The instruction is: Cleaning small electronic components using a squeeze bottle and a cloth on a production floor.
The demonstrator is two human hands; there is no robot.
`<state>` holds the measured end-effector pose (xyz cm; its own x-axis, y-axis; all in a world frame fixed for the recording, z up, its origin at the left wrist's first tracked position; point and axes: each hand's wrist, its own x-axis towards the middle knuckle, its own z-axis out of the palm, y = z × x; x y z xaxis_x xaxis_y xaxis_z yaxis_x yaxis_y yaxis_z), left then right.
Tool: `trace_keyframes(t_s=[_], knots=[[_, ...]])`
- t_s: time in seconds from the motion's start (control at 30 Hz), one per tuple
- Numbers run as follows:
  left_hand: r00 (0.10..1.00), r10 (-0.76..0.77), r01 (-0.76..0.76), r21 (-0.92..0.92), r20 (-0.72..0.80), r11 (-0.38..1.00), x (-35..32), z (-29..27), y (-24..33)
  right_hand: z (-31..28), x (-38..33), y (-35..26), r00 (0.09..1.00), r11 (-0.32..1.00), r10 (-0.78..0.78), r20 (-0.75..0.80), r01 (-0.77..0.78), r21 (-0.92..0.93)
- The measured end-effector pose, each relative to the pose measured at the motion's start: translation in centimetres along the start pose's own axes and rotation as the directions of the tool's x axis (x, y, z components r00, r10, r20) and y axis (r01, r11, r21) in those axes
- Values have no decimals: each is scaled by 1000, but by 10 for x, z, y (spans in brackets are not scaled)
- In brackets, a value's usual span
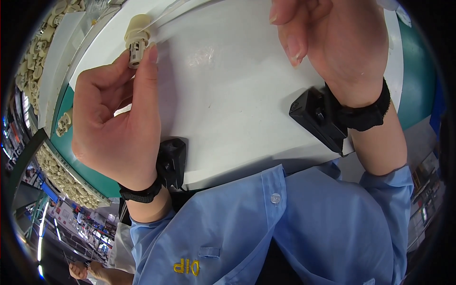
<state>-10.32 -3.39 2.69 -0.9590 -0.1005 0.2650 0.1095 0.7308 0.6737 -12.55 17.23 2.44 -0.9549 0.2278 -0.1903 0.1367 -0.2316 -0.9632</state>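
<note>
Cream is shown by the plastic part (137,36) and heaped pieces (66,181). The blue shirt (327,218) is marked with yellow stitching (187,267). White is bordered by green on the table (228,109); the straps (140,194) are coloured black.

The fingers of the bare right hand (346,50) are partly cut off by the top edge, so whether anything is held there cannot be told. The lower sides of the cream cylindrical plastic part (137,40) are covered by the fingertips of the bare left hand (116,135). The thin, translucent whitish strip (172,8) near that part is cut by the top edge. The heap of small cream plastic pieces (37,64) is cropped by the dark fisheye rim. Only part of a co-worker's hand and forearm (97,272) is shown at lower left, blurred.
</note>
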Motion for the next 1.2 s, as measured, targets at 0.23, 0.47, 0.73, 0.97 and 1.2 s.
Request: trace_keyframes(t_s=[0.23, 0.47, 0.73, 0.97, 1.2], knots=[[999, -43, 42, 47, 13, 998, 0, -2, 5, 1, 0, 1, 1000, 1000, 5, 4, -5, 18], [998, -65, 65, 53, -16, 996, 1, -2, 5, 1, 2, 3, 1000, 999, 9, 2, -9, 44], [996, -87, 87, 123, -9, 989, 0, -4, 7, 0, 1, 3, 1000, 998, 13, 7, -14, 68], [997, -76, 76, 111, -9, 991, 0, -5, 7, 2, 0, 5, 1000, 996, 20, 18, -22, 89], [999, -43, 42, 132, 1, 990, 0, -5, 7, 0, 0, 5, 999, 994, 26, 29, -29, 110]])
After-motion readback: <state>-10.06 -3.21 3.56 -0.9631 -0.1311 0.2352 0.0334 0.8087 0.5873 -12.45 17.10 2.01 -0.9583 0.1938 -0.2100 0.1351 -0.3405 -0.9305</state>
